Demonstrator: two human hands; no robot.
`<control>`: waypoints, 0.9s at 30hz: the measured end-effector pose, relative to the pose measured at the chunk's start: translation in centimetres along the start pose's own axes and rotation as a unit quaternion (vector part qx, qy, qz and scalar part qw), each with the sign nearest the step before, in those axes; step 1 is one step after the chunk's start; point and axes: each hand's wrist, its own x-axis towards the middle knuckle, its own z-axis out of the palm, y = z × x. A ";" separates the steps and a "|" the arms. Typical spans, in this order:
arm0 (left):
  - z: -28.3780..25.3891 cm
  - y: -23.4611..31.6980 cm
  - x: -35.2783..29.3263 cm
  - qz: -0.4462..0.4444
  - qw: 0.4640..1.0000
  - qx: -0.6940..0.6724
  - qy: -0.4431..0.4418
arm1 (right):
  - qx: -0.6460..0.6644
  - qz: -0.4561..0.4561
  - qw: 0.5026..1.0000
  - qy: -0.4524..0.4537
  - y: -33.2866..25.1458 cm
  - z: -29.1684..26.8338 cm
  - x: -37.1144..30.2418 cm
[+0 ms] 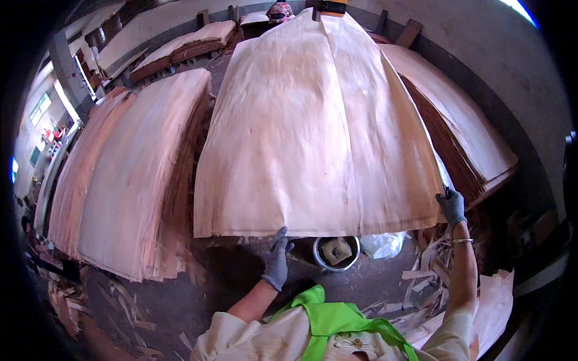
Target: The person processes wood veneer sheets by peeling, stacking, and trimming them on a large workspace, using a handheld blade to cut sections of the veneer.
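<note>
A wide, pale wood veneer sheet [271, 138] spreads out in front of me, with a long seam or fold line running down its right half. My left hand [277, 262], in a grey glove, pinches its near edge left of the middle, where the sheet puckers slightly. At the near right corner my right hand [451, 206], also gloved in grey, is closed on the sheet's edge. Something small and dark shows at its fingertips, too small to name. What lies under the sheet is mostly hidden.
Veneer stacks stand at the left [135, 174], the right [457, 114] and the far left [186, 48]. Below the near edge are a metal basin [336, 253] with a block inside and a white plastic bag [383, 245]. Veneer scraps [430, 271] litter the floor. Another person [280, 11] is at the far end.
</note>
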 end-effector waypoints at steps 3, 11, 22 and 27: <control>4.2 -2.0 -0.2 -0.027 1.000 -0.007 -0.005 | -0.058 -0.046 0.996 0.044 4.8 -0.9 2.4; 13.5 -9.1 1.6 -0.029 0.998 0.054 -0.030 | -0.096 -0.073 0.992 0.035 12.1 -2.9 10.9; 21.1 -17.2 3.1 -0.160 0.987 -0.005 0.014 | -0.100 0.004 0.994 -0.042 19.6 -1.0 17.9; 23.4 -21.6 4.8 -0.156 0.985 0.013 0.077 | -0.009 -0.050 0.997 -0.057 27.4 1.2 21.3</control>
